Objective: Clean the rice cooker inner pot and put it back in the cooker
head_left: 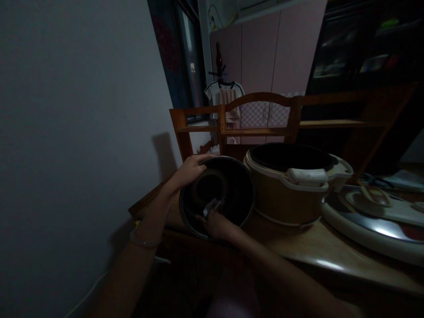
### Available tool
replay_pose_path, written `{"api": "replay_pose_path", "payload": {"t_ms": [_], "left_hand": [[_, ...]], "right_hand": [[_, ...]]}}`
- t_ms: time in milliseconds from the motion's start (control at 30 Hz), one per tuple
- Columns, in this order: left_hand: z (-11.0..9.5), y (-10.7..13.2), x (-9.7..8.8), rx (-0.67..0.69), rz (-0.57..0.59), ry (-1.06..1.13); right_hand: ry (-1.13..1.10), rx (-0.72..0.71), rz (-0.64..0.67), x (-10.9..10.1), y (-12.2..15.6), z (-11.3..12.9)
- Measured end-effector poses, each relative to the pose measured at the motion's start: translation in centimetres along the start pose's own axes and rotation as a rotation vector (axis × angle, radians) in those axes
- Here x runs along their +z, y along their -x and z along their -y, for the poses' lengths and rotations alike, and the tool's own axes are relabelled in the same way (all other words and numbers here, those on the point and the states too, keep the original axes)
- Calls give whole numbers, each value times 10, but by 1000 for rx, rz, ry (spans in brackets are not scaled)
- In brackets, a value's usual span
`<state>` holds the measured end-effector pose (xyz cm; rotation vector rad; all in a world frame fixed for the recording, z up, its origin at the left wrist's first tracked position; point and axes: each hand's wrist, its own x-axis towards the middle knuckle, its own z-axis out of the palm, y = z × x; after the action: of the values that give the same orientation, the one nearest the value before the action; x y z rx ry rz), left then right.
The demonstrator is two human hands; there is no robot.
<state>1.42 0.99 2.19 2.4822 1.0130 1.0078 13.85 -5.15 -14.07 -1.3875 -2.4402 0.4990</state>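
A dark, round inner cooking pot point(236, 194) is tilted with its mouth facing me, near the table's front edge. My left hand point(192, 170) grips its upper left rim, with the thumb at the inside edge. Reaching into the pot's mouth, my right hand point(217, 224) is closed on a small white cloth point(210, 206). The cloth is near the pot's inner wall; dim light hides whether it is paper or fabric. Just right of the pot stands an electric pressure cooker body point(285, 201), its top uncovered and its inside black.
The cooker's lid point(371, 216) lies on the wooden table point(298, 245) at the right. A wooden shelf rack point(258, 131) rises along the back. At the left is a pale wall point(82, 110). Farther off are pink cabinets point(261, 53) and hanging clothes point(228, 95).
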Motion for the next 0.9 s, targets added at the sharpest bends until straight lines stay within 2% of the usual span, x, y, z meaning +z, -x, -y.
{"api": "replay_pose_path", "payload": {"t_ms": [167, 300, 400, 633, 800, 900], "left_hand": [[-6, 0, 1, 31, 37, 47], [-9, 0, 1, 33, 34, 55], [-9, 1, 1, 26, 22, 51], [-11, 4, 1, 24, 36, 74], [-11, 9, 1, 26, 38, 109], [-13, 16, 1, 29, 43, 136]], "right_hand": [[-98, -21, 238, -12, -6, 6], [-183, -107, 289, -20, -12, 9], [-301, -141, 252, -20, -14, 8], [-710, -101, 97, -22, -11, 8], [-926, -94, -44, -47, -3, -1], [-920, -105, -160, -70, 12, -14]]}}
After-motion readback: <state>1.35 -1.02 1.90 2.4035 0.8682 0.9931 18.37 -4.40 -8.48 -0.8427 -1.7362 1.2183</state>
